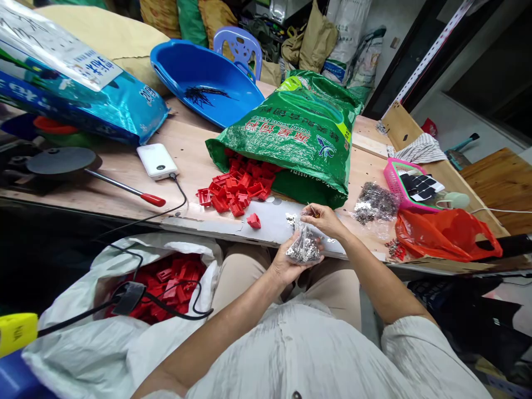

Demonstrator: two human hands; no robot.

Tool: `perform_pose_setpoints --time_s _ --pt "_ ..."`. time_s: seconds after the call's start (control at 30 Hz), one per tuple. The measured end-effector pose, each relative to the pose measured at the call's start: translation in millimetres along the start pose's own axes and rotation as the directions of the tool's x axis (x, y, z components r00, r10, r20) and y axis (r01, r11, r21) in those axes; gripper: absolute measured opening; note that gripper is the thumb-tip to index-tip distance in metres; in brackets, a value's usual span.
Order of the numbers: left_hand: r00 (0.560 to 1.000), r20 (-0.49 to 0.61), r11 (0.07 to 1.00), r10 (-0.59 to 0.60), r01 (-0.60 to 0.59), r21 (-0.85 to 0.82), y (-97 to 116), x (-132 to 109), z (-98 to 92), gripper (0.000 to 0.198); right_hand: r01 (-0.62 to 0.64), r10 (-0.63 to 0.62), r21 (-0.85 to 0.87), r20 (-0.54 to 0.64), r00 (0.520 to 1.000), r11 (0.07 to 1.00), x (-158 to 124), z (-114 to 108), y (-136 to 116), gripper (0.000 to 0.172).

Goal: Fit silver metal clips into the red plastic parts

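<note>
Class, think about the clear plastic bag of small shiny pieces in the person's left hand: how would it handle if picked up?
The bag would probably feel floppy, since it bunches in the left hand. If the shiny pieces are metal, it may be heavy for its size. Its thin plastic looks slippery.

Clear plastic bag of small silver metal parts (304,247) in the left hand (290,266), right hand (323,219) just above it.
</note>
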State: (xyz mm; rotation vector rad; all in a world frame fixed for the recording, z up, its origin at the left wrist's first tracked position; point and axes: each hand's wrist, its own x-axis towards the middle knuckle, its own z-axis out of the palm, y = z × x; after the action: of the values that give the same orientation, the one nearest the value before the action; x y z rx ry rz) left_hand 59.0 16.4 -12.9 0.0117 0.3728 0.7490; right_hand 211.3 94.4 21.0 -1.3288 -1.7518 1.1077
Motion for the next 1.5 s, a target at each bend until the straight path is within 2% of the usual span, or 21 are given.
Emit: perform_pose_setpoints --time_s 0.23,0.63,0.9,1.13,1.5 --pt "1.0 -0.014 1.0 -0.01 0.01 0.024 -1.8 -2.3 2.2 0.037 -0.01 0.009 0.087 0.014 1.0 0.996 -8.0 -4.9 -10.9 0.025" --pt "0.998 0.064 0.999 -0.029 0.028 0.025 -7.2 0.6 -1.4 0.033 -0.051 0.051 0.167 0.005 0.999 0.985 -18.0 -9.6 -20.0 0.029" --pt "1.0 0.02 0.997 0.007 -0.009 0.08 -9.8 1.0 -2.0 0.03 -0.035 0.037 0.133 -0.014 0.999 0.991 -29.5 -17.2 -32.9 0.034" --pt "0.996 0.02 0.981 0.088 -0.09 0.171 -9.2 -1.4 2.3 0.044 -0.026 0.027 0.147 -0.002 1.0 0.989 -31.7 -21.4 -37.4 0.035" --pt "0.991 0.076 0.946 0.108 -0.126 0.299 -6.0 -6.7 9.9 0.062 0.002 -0.005 0.146 0.018 1.0 0.989 -42.0 -31.3 -45.7 0.031"
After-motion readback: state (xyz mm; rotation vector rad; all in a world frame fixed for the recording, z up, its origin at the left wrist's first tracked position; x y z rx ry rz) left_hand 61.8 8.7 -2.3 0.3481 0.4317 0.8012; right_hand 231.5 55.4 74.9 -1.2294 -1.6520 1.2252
